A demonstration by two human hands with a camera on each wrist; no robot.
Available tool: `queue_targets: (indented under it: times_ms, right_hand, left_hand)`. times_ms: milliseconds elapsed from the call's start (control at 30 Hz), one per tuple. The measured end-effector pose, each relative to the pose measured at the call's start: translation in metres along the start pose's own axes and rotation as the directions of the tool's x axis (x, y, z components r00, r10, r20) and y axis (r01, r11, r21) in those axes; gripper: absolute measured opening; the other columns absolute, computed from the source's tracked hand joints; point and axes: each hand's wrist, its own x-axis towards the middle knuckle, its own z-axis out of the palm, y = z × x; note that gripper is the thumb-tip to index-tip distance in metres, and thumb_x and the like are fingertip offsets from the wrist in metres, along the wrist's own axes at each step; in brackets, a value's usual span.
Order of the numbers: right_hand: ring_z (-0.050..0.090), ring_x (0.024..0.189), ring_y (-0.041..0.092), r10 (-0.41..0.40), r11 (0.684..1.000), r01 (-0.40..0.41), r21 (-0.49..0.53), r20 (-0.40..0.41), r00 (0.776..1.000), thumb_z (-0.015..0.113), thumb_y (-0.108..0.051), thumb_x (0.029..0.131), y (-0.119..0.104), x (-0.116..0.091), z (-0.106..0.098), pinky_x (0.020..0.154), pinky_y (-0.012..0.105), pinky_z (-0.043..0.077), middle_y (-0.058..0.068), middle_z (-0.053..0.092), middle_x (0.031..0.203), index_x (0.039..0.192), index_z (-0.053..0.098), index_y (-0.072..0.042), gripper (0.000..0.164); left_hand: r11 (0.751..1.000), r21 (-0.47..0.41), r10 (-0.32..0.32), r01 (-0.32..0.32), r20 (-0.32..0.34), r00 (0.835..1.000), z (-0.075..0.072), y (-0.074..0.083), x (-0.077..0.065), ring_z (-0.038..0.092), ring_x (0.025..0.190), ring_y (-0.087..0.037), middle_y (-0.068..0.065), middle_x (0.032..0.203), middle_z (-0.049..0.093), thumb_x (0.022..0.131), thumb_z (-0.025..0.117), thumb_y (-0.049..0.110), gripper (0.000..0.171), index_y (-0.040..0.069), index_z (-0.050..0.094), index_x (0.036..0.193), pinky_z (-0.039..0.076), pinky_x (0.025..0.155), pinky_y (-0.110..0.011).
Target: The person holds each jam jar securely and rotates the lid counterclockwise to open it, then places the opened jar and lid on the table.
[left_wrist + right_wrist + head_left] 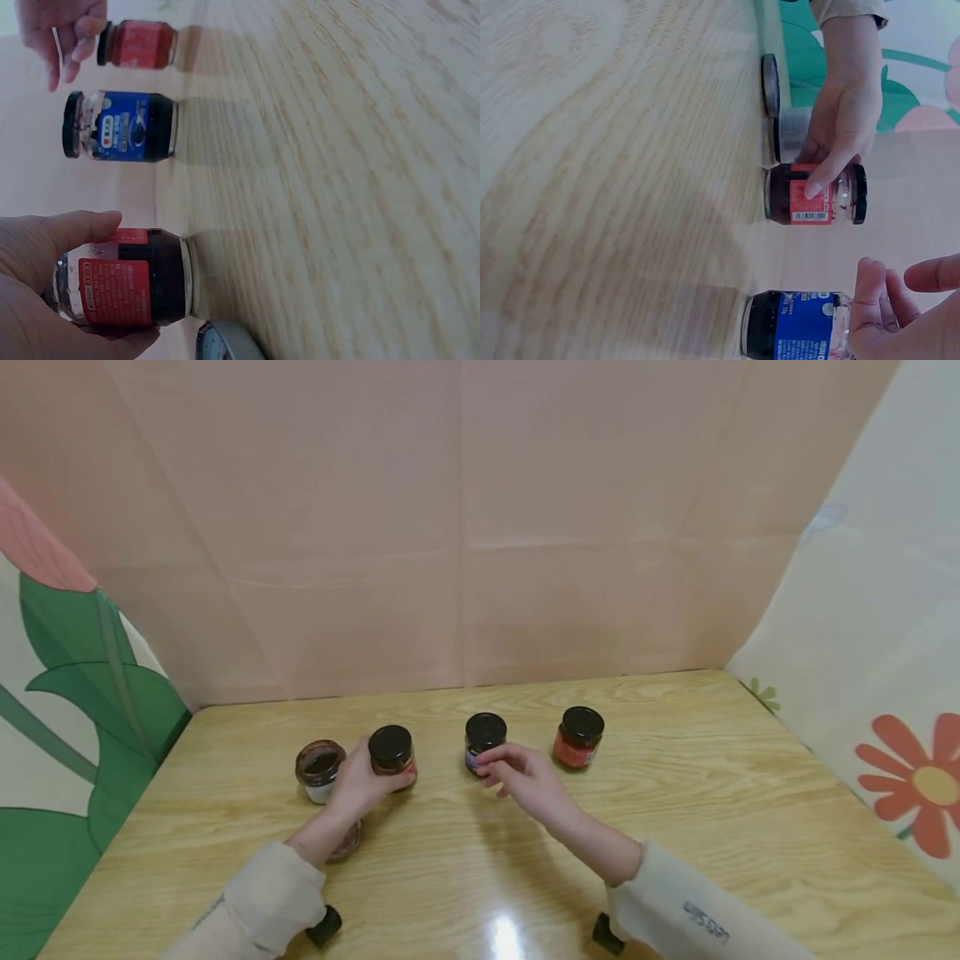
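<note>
My left hand [363, 783] grips a red-labelled jar [116, 289] with a black lid, thumb on one side and fingers on the other. The jar's base is at the tabletop, seen in the right wrist view. My right hand [528, 785] is by a blue-labelled jar [124, 126], also black-lidded. Its fingers [870, 289] are loosely bent near the upper part of that jar, with nothing between them; whether they touch it I cannot tell. Farther right stands another red-labelled jar [577, 739] with a black lid.
An open jar [321, 768] with dark contents stands left of my left hand. A round lid [345, 843] lies partly under my left wrist, on the wooden table [450, 877]. Pink sheeting [465, 568] hangs behind the table, with flower-printed sheets at both sides.
</note>
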Motion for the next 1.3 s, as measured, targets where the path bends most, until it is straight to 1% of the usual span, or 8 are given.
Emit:
queue_targets:
  times_ms: [133,300,433,700,833,1000,1133,1300]
  right_hand:
    - [0.064,0.089,0.021,0.01,1.0,-0.01,0.005,0.004,1.0,0.047,-0.006,0.095,0.004,0.0,-0.001,0.077,0.04,0.053,0.023,0.065,0.108,0.115,0.06,0.007,0.027]
    - [0.064,0.088,0.02,0.01,1.0,-0.01,0.016,0.006,1.0,0.047,-0.007,0.096,0.007,0.0,-0.001,0.078,0.042,0.053,0.022,0.066,0.107,0.114,0.06,0.008,0.027]
    - [0.064,0.088,0.021,0.012,1.0,-0.012,0.013,0.007,1.0,0.047,-0.007,0.096,0.008,-0.001,-0.001,0.078,0.042,0.053,0.025,0.065,0.108,0.114,0.06,0.007,0.026]
    - [0.064,0.089,0.021,0.019,1.0,-0.019,0.015,0.008,1.0,0.047,-0.008,0.095,0.008,-0.001,-0.002,0.079,0.042,0.053,0.024,0.065,0.108,0.115,0.06,0.007,0.027]
    - [0.064,0.09,0.022,0.015,1.0,-0.015,0.01,0.003,1.0,0.049,-0.009,0.096,0.005,0.0,0.0,0.077,0.04,0.053,0.021,0.066,0.107,0.115,0.061,0.005,0.027]
    - [0.064,0.085,0.017,-0.023,1.0,0.023,0.018,-0.03,0.999,0.056,-0.011,0.094,-0.003,0.002,0.007,0.073,0.034,0.053,0.019,0.067,0.104,0.114,0.062,0.004,0.025]
    - [0.061,0.084,0.012,-0.039,0.999,0.042,0.032,-0.084,0.996,0.063,-0.013,0.091,-0.009,0.002,0.013,0.071,0.029,0.053,0.014,0.068,0.103,0.114,0.063,0.001,0.027]
    - [0.061,0.093,0.016,-0.07,0.997,0.071,0.001,-0.125,0.99,0.068,-0.017,0.088,-0.011,0.002,0.019,0.076,0.029,0.052,0.01,0.067,0.107,0.116,0.063,-0.004,0.031]
  left_hand:
    - [1.0,-0.004,0.002,-0.002,-0.007,1.0,0.002,-0.001,0.0,0.053,0.118,-0.042,-0.026,0.124,0.058,0.075,0.081,0.017,0.069,-0.004,0.046,0.131,0.042,0.098,-0.053]
    - [1.0,-0.004,0.0,0.0,-0.046,0.999,0.003,0.0,-0.002,0.058,0.111,-0.039,-0.023,0.118,0.063,0.072,0.084,0.019,0.063,-0.002,0.055,0.123,0.046,0.094,-0.051]
    - [1.0,0.003,-0.002,0.003,-0.048,0.999,0.002,0.002,-0.002,0.06,0.108,-0.038,-0.021,0.115,0.065,0.07,0.085,0.019,0.06,-0.001,0.058,0.12,0.046,0.093,-0.05]
    - [0.999,-0.031,0.011,-0.013,-0.065,0.998,0.0,0.008,-0.002,0.061,0.108,-0.035,-0.018,0.115,0.066,0.07,0.085,0.02,0.062,0.003,0.058,0.123,0.048,0.091,-0.049]
    - [0.998,-0.06,0.004,-0.008,-0.054,0.999,-0.002,0.011,-0.004,0.061,0.109,-0.031,-0.015,0.115,0.066,0.069,0.085,0.022,0.066,0.005,0.057,0.126,0.048,0.091,-0.047]
    - [0.994,-0.106,0.008,-0.011,-0.035,0.999,-0.005,0.015,-0.01,0.06,0.106,-0.027,-0.012,0.113,0.064,0.072,0.083,0.025,0.064,0.009,0.056,0.128,0.049,0.087,-0.045]
    - [0.988,-0.15,0.021,-0.023,-0.02,1.0,-0.004,0.018,-0.015,0.061,0.104,-0.025,-0.01,0.111,0.063,0.072,0.083,0.025,0.061,0.012,0.057,0.125,0.05,0.087,-0.043]
    - [0.988,-0.151,0.035,-0.039,-0.032,0.999,-0.003,0.024,-0.02,0.06,0.106,-0.025,-0.008,0.113,0.062,0.071,0.083,0.022,0.058,0.013,0.058,0.122,0.05,0.088,-0.042]
